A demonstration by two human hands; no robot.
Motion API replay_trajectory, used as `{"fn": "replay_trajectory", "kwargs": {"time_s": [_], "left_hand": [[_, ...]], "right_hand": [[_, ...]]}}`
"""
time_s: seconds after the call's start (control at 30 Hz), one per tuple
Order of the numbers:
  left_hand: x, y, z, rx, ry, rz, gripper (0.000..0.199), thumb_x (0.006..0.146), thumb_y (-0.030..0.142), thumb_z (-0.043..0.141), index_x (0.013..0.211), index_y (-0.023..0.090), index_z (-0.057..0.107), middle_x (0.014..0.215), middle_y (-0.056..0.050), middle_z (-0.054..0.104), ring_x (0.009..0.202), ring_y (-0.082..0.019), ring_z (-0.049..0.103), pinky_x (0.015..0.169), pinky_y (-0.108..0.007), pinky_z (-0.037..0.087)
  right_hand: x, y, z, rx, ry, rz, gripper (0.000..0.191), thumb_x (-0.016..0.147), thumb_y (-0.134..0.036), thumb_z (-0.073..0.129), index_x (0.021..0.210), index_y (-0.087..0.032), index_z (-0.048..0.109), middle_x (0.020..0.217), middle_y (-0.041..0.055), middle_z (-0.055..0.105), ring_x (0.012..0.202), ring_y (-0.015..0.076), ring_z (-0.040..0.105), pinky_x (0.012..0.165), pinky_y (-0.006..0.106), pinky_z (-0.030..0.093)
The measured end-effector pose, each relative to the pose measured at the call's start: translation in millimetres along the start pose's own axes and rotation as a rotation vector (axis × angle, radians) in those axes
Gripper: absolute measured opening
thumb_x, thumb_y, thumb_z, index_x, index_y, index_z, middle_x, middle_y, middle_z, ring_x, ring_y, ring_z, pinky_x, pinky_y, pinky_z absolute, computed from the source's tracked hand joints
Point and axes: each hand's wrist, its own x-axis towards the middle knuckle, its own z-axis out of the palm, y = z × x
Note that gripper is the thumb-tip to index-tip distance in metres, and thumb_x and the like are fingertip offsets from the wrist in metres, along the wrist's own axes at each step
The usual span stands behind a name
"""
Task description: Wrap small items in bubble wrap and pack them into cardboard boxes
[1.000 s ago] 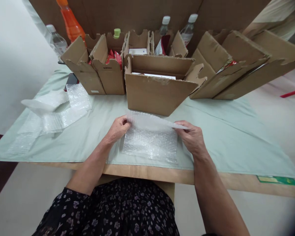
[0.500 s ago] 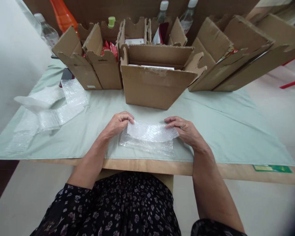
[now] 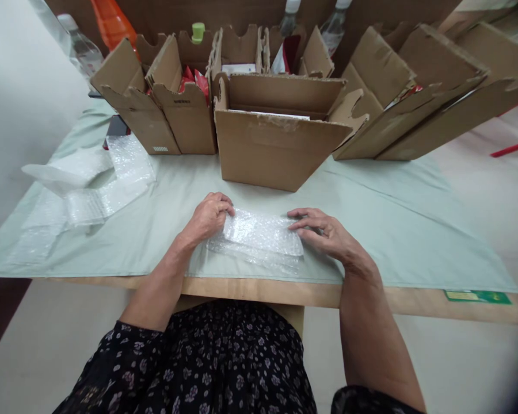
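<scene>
Where the wooden border (image 3: 259, 290) of the surface is exposed along the near edge, a green card (image 3: 477, 296) lies toward the near right corner. Behind the border, a pale green cloth (image 3: 414, 241) covers the surface. The folded bubble wrap (image 3: 263, 233) lies on the cloth close to the middle of the near edge; its lower layer projects past the upper layer on the near side. The left hand (image 3: 211, 214) grasps the left end of this piece between thumb and fingers. The right hand (image 3: 328, 233) is unclenched, with fingers extended and tips at the right end of the piece. A loose bubble wrap strip (image 3: 86, 207) lies near the left edge of the surface. Beyond the hands, the front carton (image 3: 271, 152) stands with its top open, apart from the folded piece. Behind it, more open cartons (image 3: 194, 129) hide the far edge; one contains a red packet (image 3: 198, 83). Toward the far left corner stand a clear bottle (image 3: 86, 54) and an orange bottle (image 3: 114, 26).
</scene>
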Motion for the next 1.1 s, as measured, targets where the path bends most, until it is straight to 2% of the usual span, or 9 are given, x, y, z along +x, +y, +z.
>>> {"fn": "replay_trajectory", "kwargs": {"time_s": [0.13,0.3,0.43,0.6,0.77,0.9,0.97,1.0,1.1], "left_hand": [[1,-1,-1.6,-0.018,0.017,-0.002,0.036,0.077,0.001,0.049,0.08,0.024,0.077,0.104,-0.004,0.074,0.106,-0.023,0.066,0.102,-0.041,0.054],[3,-4,-2.6,-0.11,0.073,-0.049,0.037,0.081,0.003,0.046,0.089,0.022,0.076,0.098,-0.004,0.074,0.102,-0.021,0.068,0.099,-0.039,0.053],[4,-6,-1.0,-0.091,0.12,-0.069,0.036,0.082,0.004,0.046,0.088,0.022,0.076,0.098,-0.004,0.074,0.101,-0.021,0.068,0.099,-0.037,0.053],[4,-4,-3.1,-0.099,0.154,-0.114,0.037,0.081,0.007,0.045,0.092,0.022,0.078,0.102,-0.005,0.075,0.103,-0.022,0.068,0.1,-0.038,0.052],[4,1,-14.3,-0.322,0.165,-0.243,0.034,0.079,0.019,0.049,0.097,0.018,0.078,0.107,-0.006,0.077,0.103,-0.024,0.068,0.098,-0.038,0.054],[6,1,-19.5,-0.508,0.221,-0.357,0.045,0.087,0.038,0.051,0.118,0.015,0.072,0.112,-0.011,0.075,0.101,-0.026,0.069,0.093,-0.04,0.056],[5,1,-19.0,-0.441,0.194,-0.349,0.051,0.085,0.043,0.059,0.127,0.015,0.069,0.114,-0.012,0.074,0.105,-0.028,0.068,0.097,-0.043,0.055],[5,0,-18.0,-0.362,0.163,-0.326,0.055,0.081,0.041,0.065,0.13,0.016,0.067,0.115,-0.011,0.074,0.108,-0.029,0.067,0.1,-0.046,0.054],[3,-1,-13.8,-0.102,0.094,-0.234,0.063,0.07,0.022,0.069,0.133,0.018,0.067,0.107,-0.01,0.073,0.112,-0.032,0.062,0.105,-0.048,0.051]], "right_hand": [[1,2,2,-0.031,0.033,-0.034,0.017,0.087,-0.035,0.068,0.088,-0.028,0.083,0.127,0.0083,0.073,0.125,0.0293,0.064,0.115,0.056,0.046],[3,7,5,-0.051,0.058,-0.061,0.017,0.088,-0.034,0.067,0.094,-0.029,0.082,0.122,0.0068,0.075,0.12,0.0272,0.066,0.111,0.054,0.049],[4,8,10,-0.103,0.08,-0.086,0.013,0.087,-0.032,0.07,0.094,-0.029,0.081,0.117,0.0057,0.077,0.117,0.0268,0.067,0.11,0.053,0.049],[5,9,19,-0.192,0.166,-0.11,0.022,0.086,-0.029,0.069,0.105,-0.028,0.078,0.113,0.0063,0.077,0.113,0.0282,0.067,0.106,0.052,0.048],[4,7,22,-0.217,0.183,-0.099,0.021,0.085,-0.03,0.068,0.104,-0.026,0.076,0.109,0.0071,0.076,0.109,0.0285,0.067,0.102,0.05,0.049],[4,5,23,-0.254,0.2,-0.047,0.024,0.084,-0.03,0.07,0.108,-0.025,0.074,0.109,0.0084,0.075,0.105,0.0286,0.067,0.1,0.051,0.05],[3,4,24,-0.258,0.21,-0.03,0.028,0.084,-0.03,0.07,0.111,-0.025,0.074,0.108,0.0086,0.074,0.102,0.028,0.067,0.099,0.051,0.051],[3,3,25,-0.254,0.217,-0.026,0.03,0.083,-0.03,0.07,0.112,-0.025,0.074,0.107,0.0085,0.074,0.1,0.0275,0.067,0.099,0.05,0.051],[2,1,25,-0.218,0.223,-0.026,0.032,0.083,-0.031,0.07,0.114,-0.024,0.073,0.102,0.0073,0.074,0.095,0.0257,0.068,0.095,0.047,0.053]]}}
